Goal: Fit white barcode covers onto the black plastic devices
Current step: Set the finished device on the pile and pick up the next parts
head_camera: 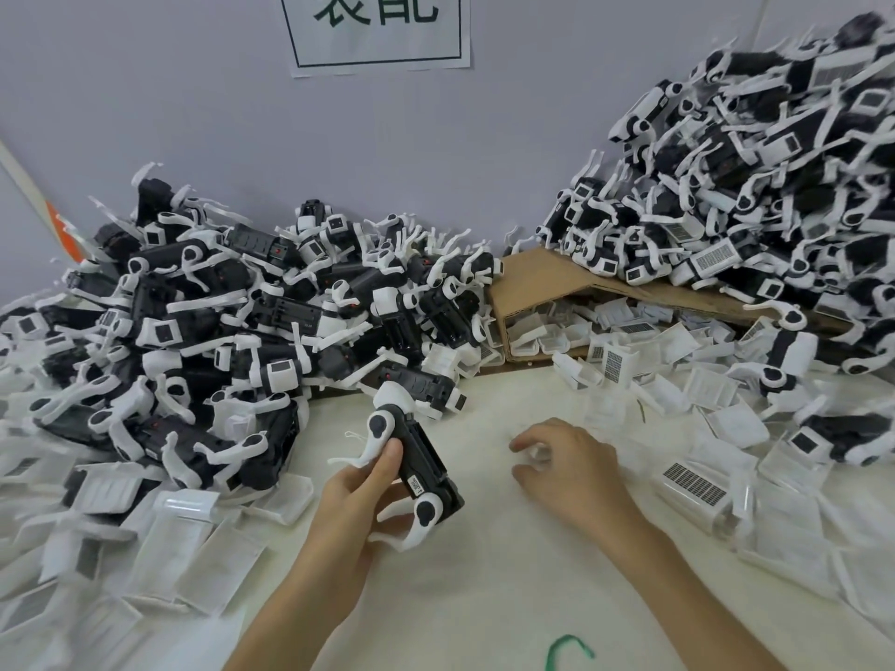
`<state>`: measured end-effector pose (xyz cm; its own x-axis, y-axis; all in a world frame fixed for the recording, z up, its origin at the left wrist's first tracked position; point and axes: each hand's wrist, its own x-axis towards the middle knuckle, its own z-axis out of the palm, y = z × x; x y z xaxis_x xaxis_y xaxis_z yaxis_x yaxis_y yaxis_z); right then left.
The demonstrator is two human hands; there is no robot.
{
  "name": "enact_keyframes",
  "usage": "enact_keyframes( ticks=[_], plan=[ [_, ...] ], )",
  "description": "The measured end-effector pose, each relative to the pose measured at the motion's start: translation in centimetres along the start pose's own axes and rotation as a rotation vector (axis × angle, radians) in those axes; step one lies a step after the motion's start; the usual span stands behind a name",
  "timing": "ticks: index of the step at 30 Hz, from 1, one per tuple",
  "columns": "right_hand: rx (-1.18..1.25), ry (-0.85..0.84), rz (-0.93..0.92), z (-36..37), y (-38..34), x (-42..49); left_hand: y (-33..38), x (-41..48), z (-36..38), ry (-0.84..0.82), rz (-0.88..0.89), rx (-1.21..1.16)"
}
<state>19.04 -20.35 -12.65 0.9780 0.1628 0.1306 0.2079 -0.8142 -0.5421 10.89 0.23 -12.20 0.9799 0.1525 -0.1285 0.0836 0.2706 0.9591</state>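
Left hand (pixel 358 486) grips a black device (pixel 424 457) above the table (pixel 474 573), thumb and fingers wrapped round its lower body, label face turned up. No cover on it yet, as far as I can judge. Right hand (pixel 566 462) is low over the table just right of the device, fingers curled down. Something pale sits under the fingertips but it is blurred, so I cannot tell if it pinches a cover or holds nothing.

Loose white barcode covers (pixel 692 484) lie near that hand, to its right, with more spilling from the cardboard box (pixel 537 278). The heap of devices (pixel 218 322) at left looks unfinished, the heap at right (pixel 750 210) looks done — a guess.

Step in hand: fetch a cover.
- Take one by its edges, barcode side outward.
- Keep the device steady with its open face toward the right hand.
- Line the cover up square, then press evenly — a skewed start probably jams or bends the thin plastic.
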Motion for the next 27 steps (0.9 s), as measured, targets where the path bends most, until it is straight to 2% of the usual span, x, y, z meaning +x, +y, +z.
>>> enact_keyframes(
  ticks=[5, 10, 17, 22, 27],
  plan=[
    [0.463, 0.021, -0.056, 0.2, -1.8, -0.9, 0.0, 0.0, 0.0, -0.017, -0.025, -0.03],
    [0.801, -0.131, -0.027, -0.2, -2.9, -1.6, 0.1, 0.0, -0.1, -0.026, -0.041, -0.06],
    [1.146, -0.182, 0.075, -0.2, -2.7, -1.4, 0.2, -0.2, -0.2, -0.035, -0.056, -0.107],
    [1.484, -0.298, 0.145, -0.6, -2.6, -1.0, 0.3, -0.4, 0.1, -0.06, -0.063, -0.14],
    [1.57, -0.44, 0.191, -0.2, -2.9, -1.3, 0.0, -0.2, 0.3, -0.093, -0.049, -0.088]
  ],
)
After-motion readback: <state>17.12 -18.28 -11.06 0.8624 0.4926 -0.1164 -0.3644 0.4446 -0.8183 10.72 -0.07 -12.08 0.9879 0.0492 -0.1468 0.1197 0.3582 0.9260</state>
